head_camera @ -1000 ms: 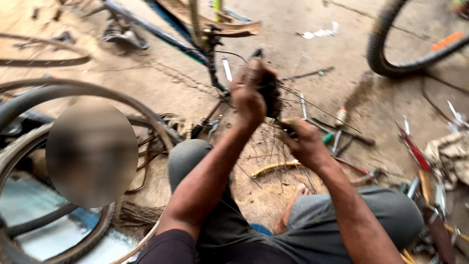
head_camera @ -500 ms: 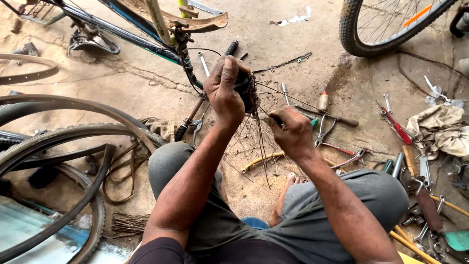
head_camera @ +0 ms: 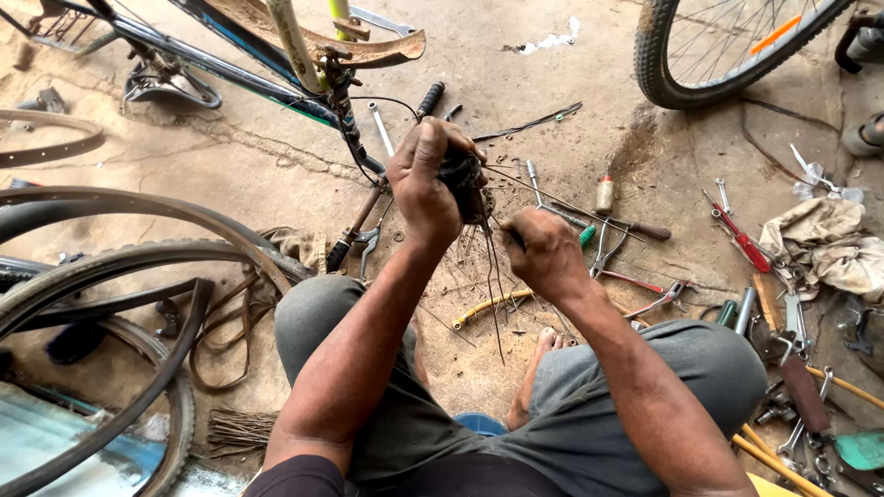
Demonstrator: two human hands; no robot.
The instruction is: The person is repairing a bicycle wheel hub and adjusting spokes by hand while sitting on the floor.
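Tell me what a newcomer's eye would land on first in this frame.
At centre, the left hand grips a dark wheel hub bristling with thin spokes, the right hand closed beside it. Loose tyres curve across the left, and hand tools litter the floor on the right.

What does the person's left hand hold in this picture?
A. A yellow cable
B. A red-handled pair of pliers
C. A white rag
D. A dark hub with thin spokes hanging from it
D: the left hand is closed around a dark hub, with thin spokes hanging down from it, while the right hand grips some of those spokes just beside it.
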